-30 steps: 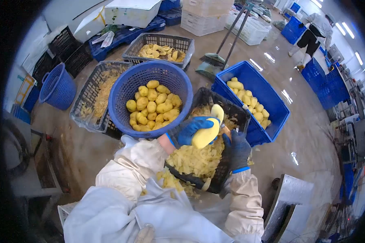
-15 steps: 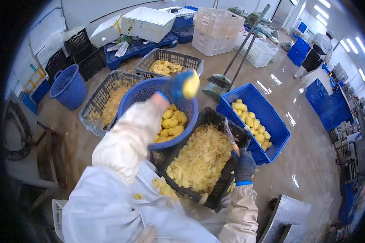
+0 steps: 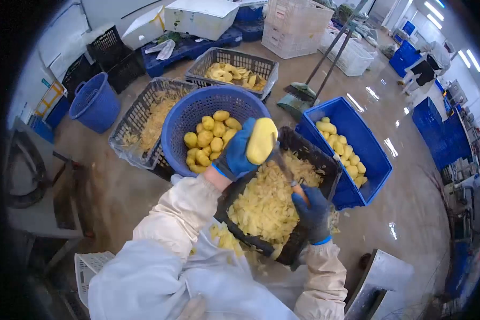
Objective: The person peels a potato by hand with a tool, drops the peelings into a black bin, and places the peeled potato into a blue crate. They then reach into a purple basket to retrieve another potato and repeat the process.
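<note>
My left hand [image 3: 234, 156], in a blue glove, is closed around a peeled yellow potato [image 3: 262, 141] held up over the black crate. My right hand [image 3: 314, 217], in a dark blue glove, grips the wooden handle of a knife [image 3: 299, 192], its blade pointing up and reaching the potato's right edge. Under both hands, a black crate [image 3: 334, 181] holds a heap of pale yellow peelings [image 3: 264, 205]. Just left of it stands a round blue basket [image 3: 170, 140] with yellow potatoes [image 3: 210, 137] in it. Scraps of peel [image 3: 225, 238] lie on my apron.
To the right is a blue bin [image 3: 380, 181] with peeled potatoes. Behind the basket stand a crate of cut pieces [image 3: 229, 72] and a lined crate of shreds [image 3: 153, 120]. A broom and dustpan [image 3: 298, 98] stand beyond. A person [image 3: 429, 64] works far right.
My left hand has moved right and down from above the round basket, bringing the potato to the knife. My right hand has lifted the knife slightly towards it.
</note>
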Tool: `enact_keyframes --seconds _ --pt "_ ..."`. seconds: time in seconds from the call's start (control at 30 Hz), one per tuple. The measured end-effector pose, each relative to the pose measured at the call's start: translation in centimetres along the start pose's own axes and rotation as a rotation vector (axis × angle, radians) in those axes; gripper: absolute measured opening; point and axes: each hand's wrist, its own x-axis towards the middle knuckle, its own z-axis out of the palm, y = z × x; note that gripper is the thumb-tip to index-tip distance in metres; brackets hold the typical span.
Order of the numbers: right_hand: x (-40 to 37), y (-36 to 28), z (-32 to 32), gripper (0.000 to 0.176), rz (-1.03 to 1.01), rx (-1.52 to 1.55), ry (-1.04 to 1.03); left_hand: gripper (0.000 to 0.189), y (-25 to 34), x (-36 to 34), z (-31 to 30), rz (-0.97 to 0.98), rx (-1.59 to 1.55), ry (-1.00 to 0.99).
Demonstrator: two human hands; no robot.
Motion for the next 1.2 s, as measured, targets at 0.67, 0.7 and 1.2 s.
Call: enact_keyframes --seconds 0.67,0.7,1.2 --pt "0.5 0.8 -1.2 0.026 -0.091 -0.169 -0.047 0.04 -3.3 -0.4 -1.4 0.262 1.006 -0.167" --pt "0.2 0.8 -0.8 0.031 -0.19 -0.169 -0.091 0.041 -2.5 -0.7 0.3 -0.177 0.2 -0.128" --pt "-0.2 0.4 0.3 0.028 -0.183 -0.165 -0.211 0.039 -2.4 -1.0 -0.4 -0.039 0.59 -0.107"
